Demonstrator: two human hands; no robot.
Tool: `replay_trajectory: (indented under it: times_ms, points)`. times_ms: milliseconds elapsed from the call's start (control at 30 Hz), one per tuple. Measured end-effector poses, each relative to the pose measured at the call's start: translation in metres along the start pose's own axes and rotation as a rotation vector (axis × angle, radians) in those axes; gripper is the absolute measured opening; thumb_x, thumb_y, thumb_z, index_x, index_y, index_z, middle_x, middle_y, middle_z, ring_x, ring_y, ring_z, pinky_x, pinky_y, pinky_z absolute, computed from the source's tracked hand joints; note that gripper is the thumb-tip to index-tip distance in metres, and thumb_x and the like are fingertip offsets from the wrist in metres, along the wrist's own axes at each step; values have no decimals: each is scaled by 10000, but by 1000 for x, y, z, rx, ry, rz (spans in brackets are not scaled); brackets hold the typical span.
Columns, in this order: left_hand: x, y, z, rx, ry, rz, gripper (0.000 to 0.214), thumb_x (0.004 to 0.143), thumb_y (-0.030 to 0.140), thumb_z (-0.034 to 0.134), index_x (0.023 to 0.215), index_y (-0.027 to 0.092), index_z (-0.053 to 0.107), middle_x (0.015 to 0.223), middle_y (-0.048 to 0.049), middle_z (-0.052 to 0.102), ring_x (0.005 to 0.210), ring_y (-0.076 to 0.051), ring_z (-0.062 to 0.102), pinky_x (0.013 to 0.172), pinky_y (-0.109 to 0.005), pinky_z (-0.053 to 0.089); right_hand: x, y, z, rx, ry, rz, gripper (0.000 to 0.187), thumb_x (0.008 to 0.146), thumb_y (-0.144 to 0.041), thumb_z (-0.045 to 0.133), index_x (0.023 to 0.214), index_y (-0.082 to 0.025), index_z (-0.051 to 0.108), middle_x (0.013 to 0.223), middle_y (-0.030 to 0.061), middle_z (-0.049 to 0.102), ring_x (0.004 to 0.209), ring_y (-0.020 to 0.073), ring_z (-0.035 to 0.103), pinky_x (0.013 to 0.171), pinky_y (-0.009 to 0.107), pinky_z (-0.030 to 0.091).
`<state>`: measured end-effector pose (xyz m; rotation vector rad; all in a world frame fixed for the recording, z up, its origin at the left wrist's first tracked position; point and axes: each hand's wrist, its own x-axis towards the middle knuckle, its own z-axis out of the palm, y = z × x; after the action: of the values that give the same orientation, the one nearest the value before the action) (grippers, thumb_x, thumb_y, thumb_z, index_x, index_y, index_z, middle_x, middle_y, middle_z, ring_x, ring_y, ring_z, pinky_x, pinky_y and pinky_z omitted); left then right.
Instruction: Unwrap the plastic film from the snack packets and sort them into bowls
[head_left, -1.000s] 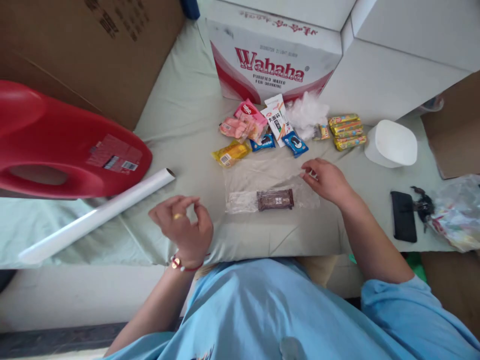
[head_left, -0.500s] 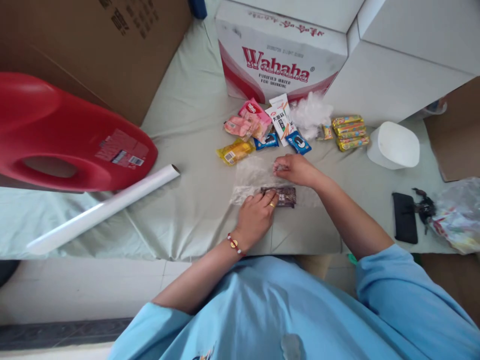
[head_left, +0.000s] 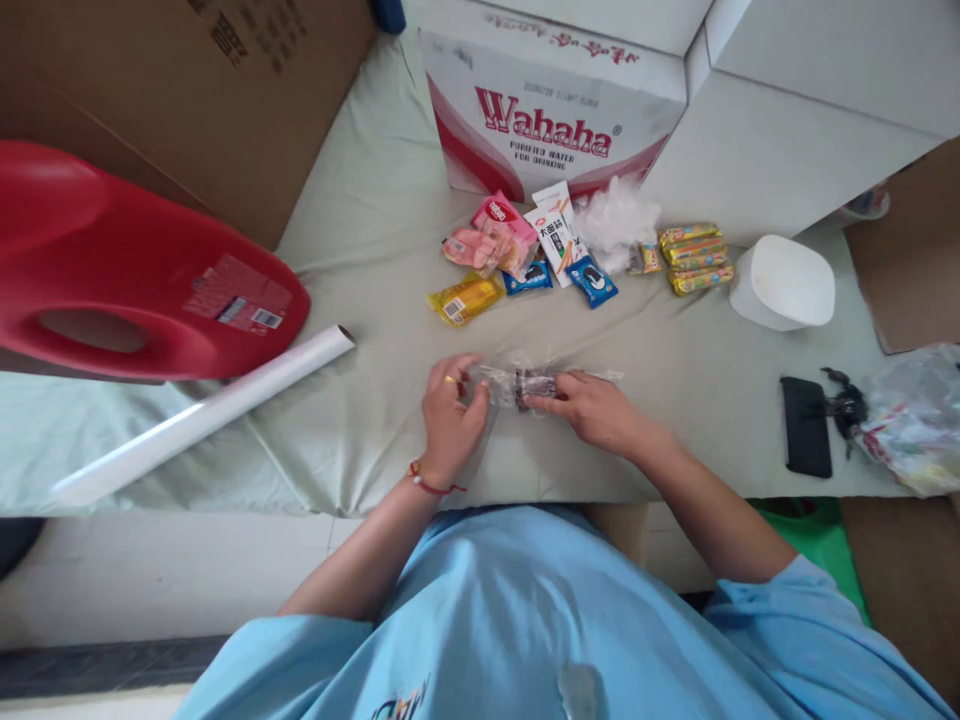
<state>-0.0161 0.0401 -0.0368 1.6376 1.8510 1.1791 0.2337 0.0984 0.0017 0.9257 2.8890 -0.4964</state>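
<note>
A dark brown snack bar point(head_left: 529, 384) lies on the pale green cloth, rolled up in a sheet of clear plastic wrap point(head_left: 499, 380). My left hand point(head_left: 450, 418) pinches the left end of the wrapped bundle, a gold ring on one finger. My right hand point(head_left: 596, 408) grips the right end, fingers closed over the bar and the film. A trailing edge of film point(head_left: 604, 375) sticks out past my right hand.
A white roll of wrap point(head_left: 202, 415) lies to the left beside a red plastic jug point(head_left: 127, 270). Several small snack packets point(head_left: 525, 255) and yellow bars point(head_left: 696, 258) sit in front of a Wahaha carton point(head_left: 551, 110). A white lidded tub point(head_left: 784, 284), a black phone point(head_left: 806, 425) and a plastic bag point(head_left: 911, 420) are at right.
The flat sheet of film has been rolled round the brown bar. My left hand came in from the left onto the bundle, and my right hand moved from the film's far edge down to the bar.
</note>
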Motion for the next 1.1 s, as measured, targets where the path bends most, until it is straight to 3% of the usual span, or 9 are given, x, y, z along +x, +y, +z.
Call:
replay_trajectory:
  times_ms: [167,300,400,533,700,767,867,967,1100]
  points:
    - [58,4,-1,-2,-339,171,903,883,330,689,1676,222,270,1583,-158,555,1548,-324,409,1291,-570,281,3,-1,-5,6,-5,6,468,1100,-212,460,1481,-405,653,1036,69,646,890,207,558,760,300,383]
    - [82,9,9,-165,-555,234,523,886,325,673,1402,235,673,1128,-92,775,1348,-301,602,1228,-551,396,3,-1,-3,-5,23,13,427,1097,-229,479,1441,-376,685,1032,69,660,897,208,577,765,299,407]
    - [76,-2,-2,-244,-475,266,182,896,334,636,871,246,794,966,-77,758,1224,-273,656,1128,-483,509,-1,-1,2,8,87,48,427,1099,-229,468,1471,-326,654,1033,78,675,938,221,588,791,308,441]
    - [53,-32,-35,-132,-340,183,273,875,341,587,621,277,665,820,-76,721,1156,-281,673,1074,-492,551,-8,-1,11,60,164,57,436,1060,-186,517,1475,-230,643,1081,117,677,989,246,582,853,348,482]
    - [34,-43,-35,46,-154,35,402,1016,351,369,1083,263,756,1198,-134,705,1272,-287,644,1134,-522,520,-9,-4,13,74,188,42,423,1041,-231,581,1456,-191,650,1100,141,662,1003,267,576,884,394,508]
    - [33,-36,-21,144,-149,46,412,1018,461,461,1264,235,702,1456,-160,593,1471,-339,485,1250,-596,378,-9,-7,10,65,170,54,436,1036,-246,596,1463,-171,644,1107,148,659,1011,274,577,894,403,514]
    - [33,-26,-5,267,-282,91,330,869,480,728,1082,228,748,1621,-135,468,1612,-441,209,1295,-685,200,-13,-13,4,62,151,85,437,1037,-260,604,1460,-160,646,1135,151,655,1031,280,578,927,417,516]
    - [29,-21,-7,262,-334,92,156,820,351,746,859,205,707,1455,-138,603,1487,-396,417,1231,-583,355,-22,-19,4,55,172,168,404,1041,-246,582,1430,-176,666,1174,150,654,1051,289,573,939,434,517]
    - [21,-3,-21,116,-322,6,103,845,286,649,786,212,608,872,-34,654,838,-206,628,821,-349,518,-30,-26,14,86,245,258,401,1034,-203,551,1416,-207,675,1210,146,657,1058,289,570,925,429,518]
